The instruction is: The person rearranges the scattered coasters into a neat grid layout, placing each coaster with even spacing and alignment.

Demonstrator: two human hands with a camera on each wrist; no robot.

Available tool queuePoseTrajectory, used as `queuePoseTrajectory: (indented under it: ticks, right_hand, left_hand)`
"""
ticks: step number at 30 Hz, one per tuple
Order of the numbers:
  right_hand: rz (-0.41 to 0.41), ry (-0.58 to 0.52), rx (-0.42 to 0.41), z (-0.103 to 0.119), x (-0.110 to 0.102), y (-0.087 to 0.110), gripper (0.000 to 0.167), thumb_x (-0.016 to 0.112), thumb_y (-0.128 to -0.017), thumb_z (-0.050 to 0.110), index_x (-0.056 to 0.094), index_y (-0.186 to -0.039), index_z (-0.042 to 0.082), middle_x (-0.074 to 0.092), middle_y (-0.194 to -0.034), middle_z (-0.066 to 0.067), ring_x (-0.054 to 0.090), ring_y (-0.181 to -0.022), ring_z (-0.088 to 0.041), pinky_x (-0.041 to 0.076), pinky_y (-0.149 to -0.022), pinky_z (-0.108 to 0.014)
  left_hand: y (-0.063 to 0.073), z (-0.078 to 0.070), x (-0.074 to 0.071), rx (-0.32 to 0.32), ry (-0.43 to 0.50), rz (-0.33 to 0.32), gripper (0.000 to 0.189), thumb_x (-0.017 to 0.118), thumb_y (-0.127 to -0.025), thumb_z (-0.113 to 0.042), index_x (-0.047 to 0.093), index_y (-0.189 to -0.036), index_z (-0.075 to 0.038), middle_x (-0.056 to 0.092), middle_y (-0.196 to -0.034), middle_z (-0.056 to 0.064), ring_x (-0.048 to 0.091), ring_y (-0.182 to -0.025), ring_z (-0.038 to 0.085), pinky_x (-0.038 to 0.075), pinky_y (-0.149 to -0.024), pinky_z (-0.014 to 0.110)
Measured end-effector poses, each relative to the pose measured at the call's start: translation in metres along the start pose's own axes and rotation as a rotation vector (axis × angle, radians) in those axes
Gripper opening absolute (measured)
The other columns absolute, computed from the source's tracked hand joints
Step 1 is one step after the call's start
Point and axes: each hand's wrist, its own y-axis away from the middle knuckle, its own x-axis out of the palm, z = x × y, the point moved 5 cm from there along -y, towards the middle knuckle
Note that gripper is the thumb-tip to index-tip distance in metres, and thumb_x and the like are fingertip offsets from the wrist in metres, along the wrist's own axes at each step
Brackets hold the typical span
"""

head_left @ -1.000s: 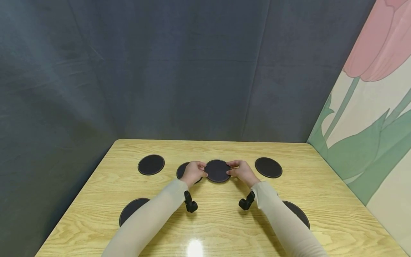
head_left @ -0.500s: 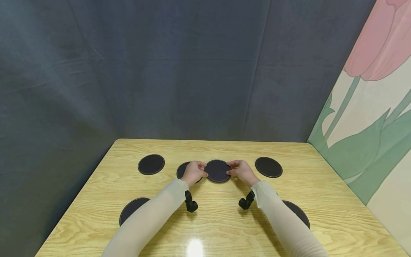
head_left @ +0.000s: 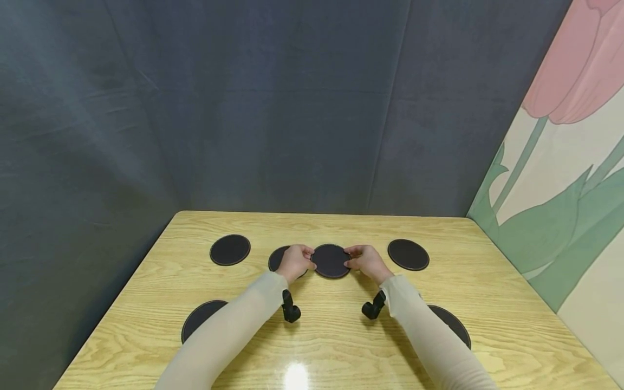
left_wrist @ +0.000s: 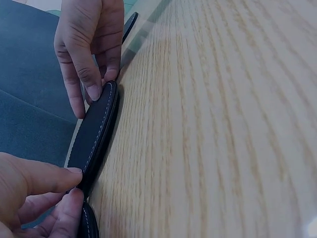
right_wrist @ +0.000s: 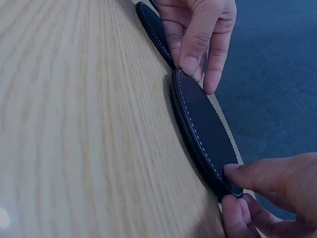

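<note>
Left hand (head_left: 293, 260) and right hand (head_left: 368, 261) pinch opposite edges of a round black leather-look disc with pale stitching (head_left: 331, 261) near the far side of a yellow wood-grain table (head_left: 336, 346); whether it lies flat or is slightly raised cannot be told. Hands and disc sit almost exactly where they were a second ago, suggesting a steadying or fine placing rather than a carry. Just beside, a matching black disc (head_left: 274, 259) lies partly hidden by the left hand, crowding that side. Farther out are a far-left black disc (head_left: 230, 249) and a far-right black disc (head_left: 408, 254), while beige sleeves (head_left: 229, 336) partly cover a near-left black disc (head_left: 197, 319) and a near-right black disc (head_left: 453, 322)
</note>
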Motion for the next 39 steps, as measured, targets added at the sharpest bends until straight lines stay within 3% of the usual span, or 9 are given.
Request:
queuePoseTrajectory:
  ticks: [19,39]
  right_hand:
    - [-0.002,-0.002,0.012,0.0018,0.0028,0.0003,0.041,0.069,-0.083,-0.005,0.062,-0.124,-0.004,0.06,-0.112,-0.019,0.06,-0.084,-0.016,0.053,-0.067,-0.023]
    - [-0.009,0.069,0.014,0.0026,0.0025,-0.0023,0.04,0.07,-0.082,-0.005,0.063,-0.122,-0.004,0.06,-0.109,-0.016,0.055,-0.088,-0.019,0.05,-0.065,-0.021]
  left_hand:
    - [-0.0014,-0.0016,-0.0001,0.012,-0.056,0.007,0.04,0.075,-0.078,0.002,0.067,-0.116,0.0,0.065,-0.106,0.011,0.06,-0.098,0.024,0.054,-0.081,0.035]
    - [-0.0053,0.0008,0.0003,0.002,-0.053,0.013,0.039,0.075,-0.078,0.002,0.067,-0.115,-0.001,0.065,-0.104,0.011,0.059,-0.094,0.022,0.053,-0.081,0.036]
